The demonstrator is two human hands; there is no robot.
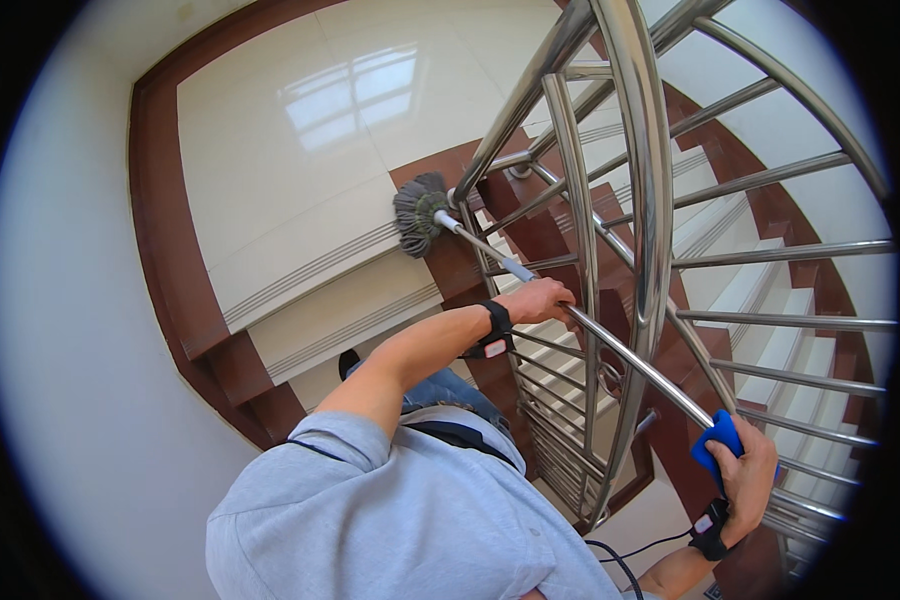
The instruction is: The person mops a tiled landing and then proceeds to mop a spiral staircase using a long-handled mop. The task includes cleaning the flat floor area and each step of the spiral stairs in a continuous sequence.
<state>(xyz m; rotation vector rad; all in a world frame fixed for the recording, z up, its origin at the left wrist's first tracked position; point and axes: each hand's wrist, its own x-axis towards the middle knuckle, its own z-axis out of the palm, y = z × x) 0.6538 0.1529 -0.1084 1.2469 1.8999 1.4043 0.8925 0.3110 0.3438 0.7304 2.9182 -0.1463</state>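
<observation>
A mop with a grey string head (418, 215) rests on the edge of the tiled landing, at the top of a step. Its metal pole (637, 364) slants down to the right, passing in front of the stainless-steel railing. My left hand (538, 301) is closed around the pole just above its grey-blue collar (518, 268). Farther up the pole, my right hand (750, 469) grips a blue cloth (720, 442) that lies against the pole. Whether the cloth wraps fully around it is hidden by my fingers. Both wrists wear black straps.
Stainless-steel railing posts (645, 187) stand close on the right. Pale steps (337, 334) with grooved edges and dark red borders descend beside me; another flight (784, 334) lies beyond the bars. A white wall (82, 300) bounds the left. A black cable (622, 562) hangs near my right forearm.
</observation>
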